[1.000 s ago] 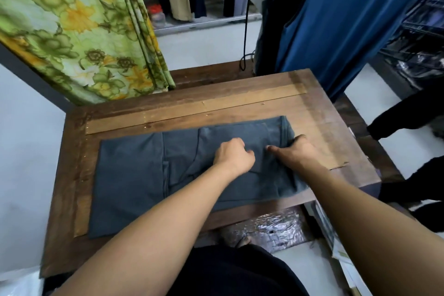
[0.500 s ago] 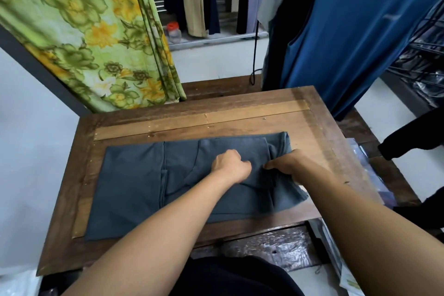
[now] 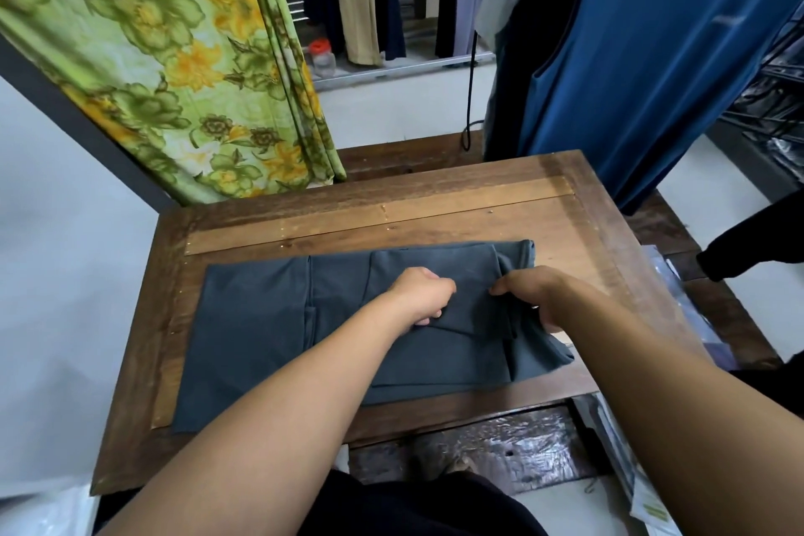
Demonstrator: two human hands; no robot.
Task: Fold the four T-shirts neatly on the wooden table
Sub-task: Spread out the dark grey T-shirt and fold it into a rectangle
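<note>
One grey T-shirt [image 3: 261, 326] on wooden table [image 3: 435, 205], left hand [image 3: 420, 294], right hand [image 3: 535, 292] gripping its right-end fold

A slate-grey T-shirt [image 3: 261, 331] lies flat across the middle of the tabletop [image 3: 435, 205], folded into a long band from near the left edge rightward, its right end doubled over and rumpled.

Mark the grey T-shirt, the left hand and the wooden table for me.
grey T-shirt [image 3: 256, 331], head view, flat left part.
left hand [image 3: 420, 294], head view, back of the hand.
wooden table [image 3: 435, 213], head view, bare pale far strip.
</note>
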